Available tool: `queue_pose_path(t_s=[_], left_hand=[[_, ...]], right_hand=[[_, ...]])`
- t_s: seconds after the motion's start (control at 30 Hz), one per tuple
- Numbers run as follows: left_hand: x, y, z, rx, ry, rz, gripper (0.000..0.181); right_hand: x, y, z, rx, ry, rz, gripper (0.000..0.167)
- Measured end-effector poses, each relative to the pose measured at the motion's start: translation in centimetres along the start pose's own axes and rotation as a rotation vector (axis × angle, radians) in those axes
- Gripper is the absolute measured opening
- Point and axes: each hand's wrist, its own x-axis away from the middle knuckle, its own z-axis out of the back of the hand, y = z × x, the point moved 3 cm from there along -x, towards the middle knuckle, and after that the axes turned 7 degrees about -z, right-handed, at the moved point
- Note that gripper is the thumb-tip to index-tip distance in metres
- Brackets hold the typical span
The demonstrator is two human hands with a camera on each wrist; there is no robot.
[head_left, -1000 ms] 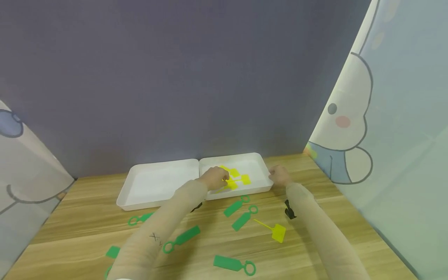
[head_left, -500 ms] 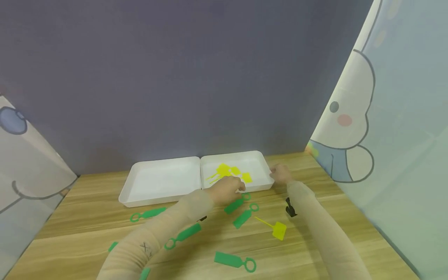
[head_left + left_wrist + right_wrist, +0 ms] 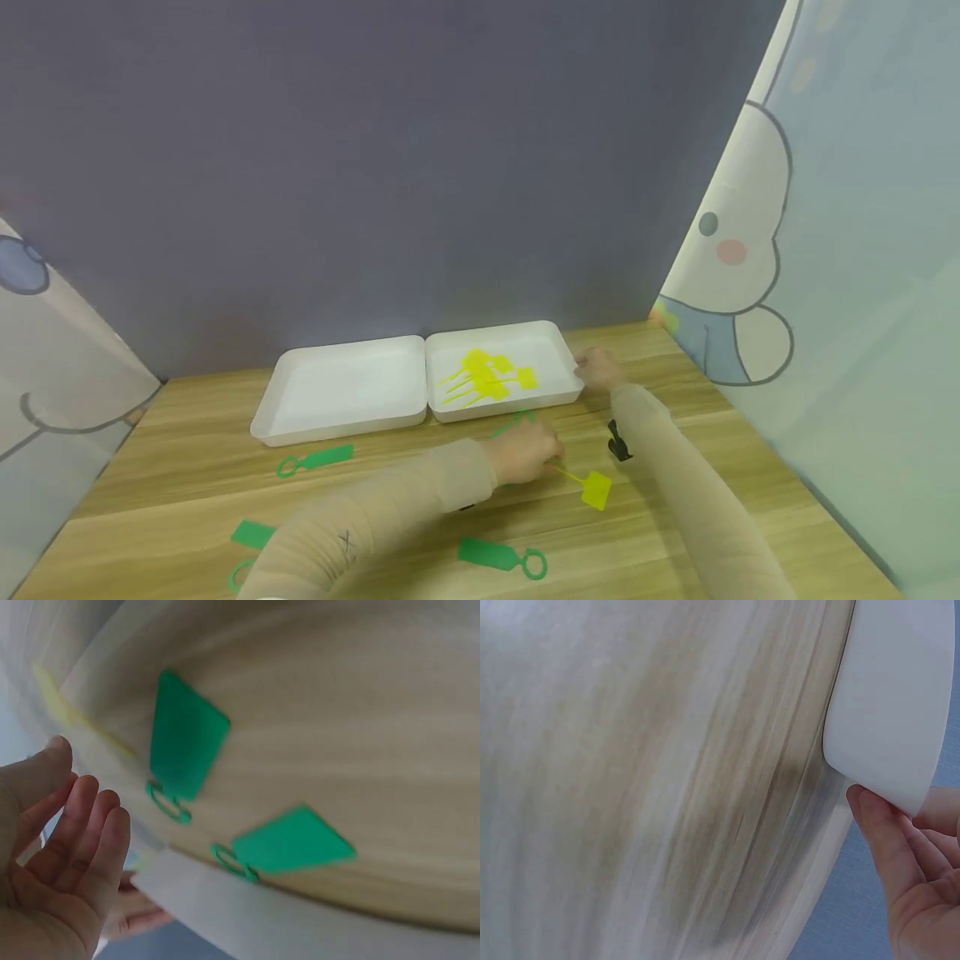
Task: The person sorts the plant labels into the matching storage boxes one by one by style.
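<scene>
My left hand (image 3: 522,452) is low over the table by the thin tail of a yellow cable tag (image 3: 596,490). In the left wrist view, the fingers of this hand (image 3: 64,840) are loosely bent, with nothing between them and the thumb, and the yellow tag (image 3: 64,709) lies just beyond. Two green ring tags (image 3: 187,735) lie beside that hand. At the right end of the right white tray (image 3: 543,350), my right hand (image 3: 600,369) pinches the wall, thumb over the rim and fingers outside (image 3: 889,840). Several yellow tags (image 3: 480,364) lie inside this tray.
A second white tray (image 3: 348,383) stands against the first, on its left. More green ring tags (image 3: 327,457) are scattered over the wooden table (image 3: 150,492). A small black clip-like piece (image 3: 618,443) lies near the right forearm. A grey panel (image 3: 450,167) rises behind the trays.
My left hand has left the yellow tags in the right tray and moved down and right over the table to the loose yellow tag. The right hand has stayed at the tray's end.
</scene>
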Motion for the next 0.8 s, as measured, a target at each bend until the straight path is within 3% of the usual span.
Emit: queue_pose_path(t_s=[0.17, 0.4, 0.8], left_hand=[[-0.5, 0.7, -1.2, -0.016, -0.015, 0.029, 0.027], [-1.0, 0.6, -2.4, -0.056, -0.001, 0.048, 0.025], [-0.7, 0.7, -2.6, -0.203, 0.082, -0.016, 0.014]], right_hand=[[0.1, -0.7, -0.4, 0.016, -0.013, 0.006, 0.03], [0.1, -0.8, -0.8, -0.023, -0.011, 0.01, 0.027], [-0.2, -0.6, -0.9, -0.042, -0.004, 0.001, 0.027]])
